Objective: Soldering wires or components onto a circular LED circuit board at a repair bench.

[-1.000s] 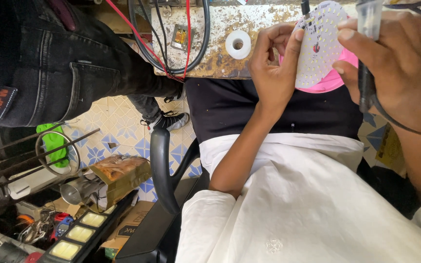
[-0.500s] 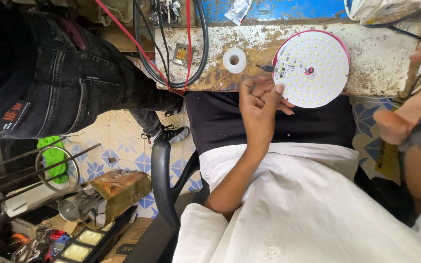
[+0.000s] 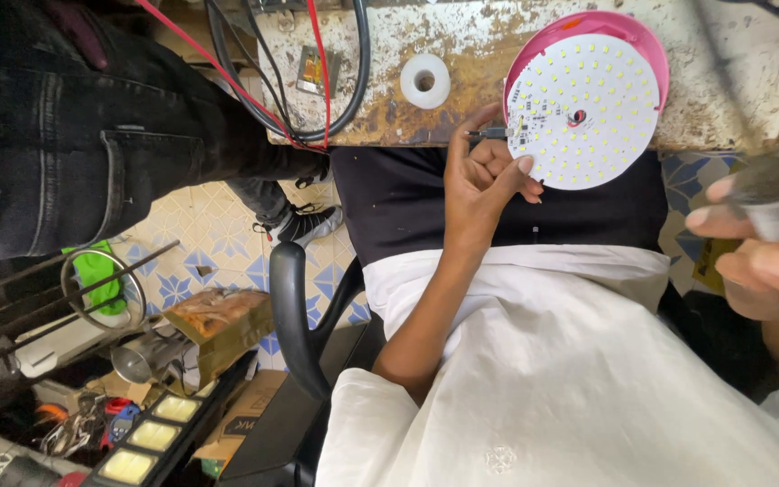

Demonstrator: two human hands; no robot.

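The right hand (image 3: 759,243) is blurry and cut off; its fingers curl around a grey tool (image 3: 773,194). The left hand (image 3: 484,176) pinches a thin probe (image 3: 490,133) beside the round white light board (image 3: 588,108), which sits in a pink dish (image 3: 644,41).

the right hand (image 3: 759,243) is showing only as a blur cut off by the right edge, gripping a grey tool (image 3: 773,194) too smeared to identify, while the left hand's (image 3: 484,176) fingertips are hiding part of the round led board's (image 3: 588,108) lower rim.
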